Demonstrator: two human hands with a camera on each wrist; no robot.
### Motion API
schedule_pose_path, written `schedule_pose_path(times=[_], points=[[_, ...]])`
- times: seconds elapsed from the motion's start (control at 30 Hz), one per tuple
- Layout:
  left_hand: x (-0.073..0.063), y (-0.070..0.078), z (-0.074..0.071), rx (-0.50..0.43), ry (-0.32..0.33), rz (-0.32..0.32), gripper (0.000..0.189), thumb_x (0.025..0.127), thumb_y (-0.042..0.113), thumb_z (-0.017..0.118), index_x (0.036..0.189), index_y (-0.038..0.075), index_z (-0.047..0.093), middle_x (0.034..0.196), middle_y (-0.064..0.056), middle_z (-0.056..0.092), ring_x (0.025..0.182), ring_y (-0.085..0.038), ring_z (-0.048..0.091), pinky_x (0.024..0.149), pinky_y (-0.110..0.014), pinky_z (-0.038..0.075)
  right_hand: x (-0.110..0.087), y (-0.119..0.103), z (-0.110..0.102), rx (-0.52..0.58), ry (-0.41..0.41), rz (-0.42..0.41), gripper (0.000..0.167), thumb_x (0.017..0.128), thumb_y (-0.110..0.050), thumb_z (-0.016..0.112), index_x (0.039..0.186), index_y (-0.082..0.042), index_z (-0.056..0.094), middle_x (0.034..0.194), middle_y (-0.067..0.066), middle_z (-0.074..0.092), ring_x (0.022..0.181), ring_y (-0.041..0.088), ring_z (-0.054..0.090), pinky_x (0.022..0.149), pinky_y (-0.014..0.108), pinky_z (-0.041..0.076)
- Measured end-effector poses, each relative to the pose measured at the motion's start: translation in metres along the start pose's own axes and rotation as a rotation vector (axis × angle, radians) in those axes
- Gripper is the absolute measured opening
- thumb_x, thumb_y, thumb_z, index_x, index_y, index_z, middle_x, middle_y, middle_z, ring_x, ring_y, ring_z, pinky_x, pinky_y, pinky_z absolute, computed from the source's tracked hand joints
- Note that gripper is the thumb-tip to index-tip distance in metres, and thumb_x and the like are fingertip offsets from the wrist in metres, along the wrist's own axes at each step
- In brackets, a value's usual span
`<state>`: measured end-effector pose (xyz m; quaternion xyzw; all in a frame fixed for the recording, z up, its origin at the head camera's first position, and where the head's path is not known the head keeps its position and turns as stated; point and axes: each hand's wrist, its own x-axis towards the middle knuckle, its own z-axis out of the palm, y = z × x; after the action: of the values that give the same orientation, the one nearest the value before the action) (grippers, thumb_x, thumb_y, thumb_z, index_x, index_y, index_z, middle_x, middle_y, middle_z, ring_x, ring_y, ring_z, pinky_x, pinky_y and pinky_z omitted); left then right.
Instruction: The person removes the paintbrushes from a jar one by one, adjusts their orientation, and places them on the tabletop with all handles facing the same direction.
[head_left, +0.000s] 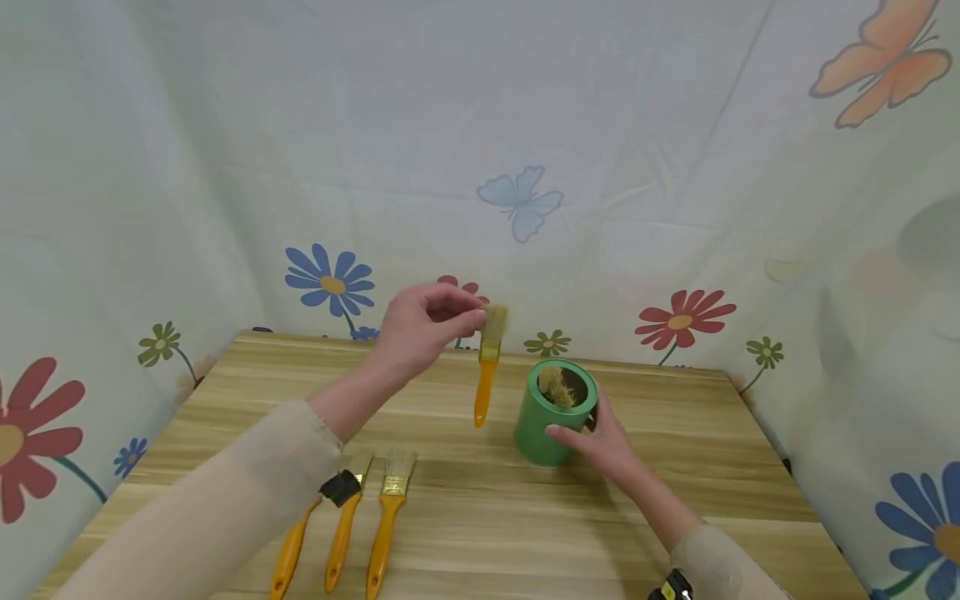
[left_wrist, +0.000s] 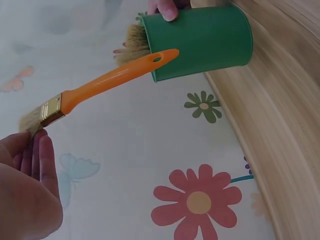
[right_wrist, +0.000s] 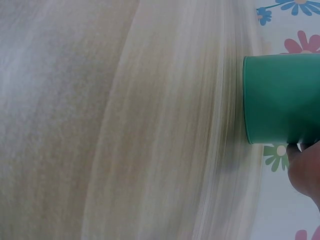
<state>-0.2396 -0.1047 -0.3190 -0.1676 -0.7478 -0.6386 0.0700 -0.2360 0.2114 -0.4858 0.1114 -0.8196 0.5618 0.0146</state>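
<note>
My left hand (head_left: 427, 325) pinches a paintbrush (head_left: 487, 379) by its pale bristles, between thumb and fingers. Its orange handle hangs downward, just left of a green can (head_left: 542, 425). In the left wrist view the handle's holed end overlaps the can (left_wrist: 210, 40). Bristles (head_left: 555, 385) stick up inside the can's mouth; whatever lies below them is hidden by the wall. Around the can's right side curls my right hand (head_left: 603, 442), its thumb across the front. The right wrist view has only part of that hand (right_wrist: 306, 172) beside the can.
Several more paintbrushes with orange handles lie on the wooden table (head_left: 480, 533) at the front left, among them one brush (head_left: 384, 525) with its bristles pointing away. My left sleeve partly covers the others. Behind the table hangs a white cloth (head_left: 420, 217) printed with flowers and butterflies.
</note>
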Motion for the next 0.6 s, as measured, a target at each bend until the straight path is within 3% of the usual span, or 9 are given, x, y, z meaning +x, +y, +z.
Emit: schedule_pose_path(times=[0.13, 0.6], points=[[-0.007, -0.006, -0.011, 0.045, 0.006, -0.029, 0.019, 0.094, 0.020, 0.086, 0.109, 0.010, 0.081, 0.106, -0.006, 0.077, 0.096, -0.023, 0.075, 0.085, -0.028, 0.064, 0.001, 0.001, 0.000, 0.004, -0.002, -0.011, 0.099, 0.090, -0.020, 0.089, 0.166, -0.015, 0.026, 0.161, 0.015, 0.045, 0.151, 0.036, 0.042, 0.124, 0.058, 0.035], [-0.027, -0.023, -0.026, 0.015, -0.054, -0.121, 0.020, 0.096, 0.014, 0.083, 0.112, 0.003, 0.078, 0.102, -0.011, 0.078, 0.091, -0.026, 0.077, 0.085, -0.031, 0.065, 0.000, -0.001, 0.000, -0.007, -0.007, 0.011, 0.100, 0.090, -0.023, 0.089, 0.167, -0.017, 0.025, 0.162, 0.013, 0.043, 0.153, 0.035, 0.040, 0.125, 0.058, 0.034]])
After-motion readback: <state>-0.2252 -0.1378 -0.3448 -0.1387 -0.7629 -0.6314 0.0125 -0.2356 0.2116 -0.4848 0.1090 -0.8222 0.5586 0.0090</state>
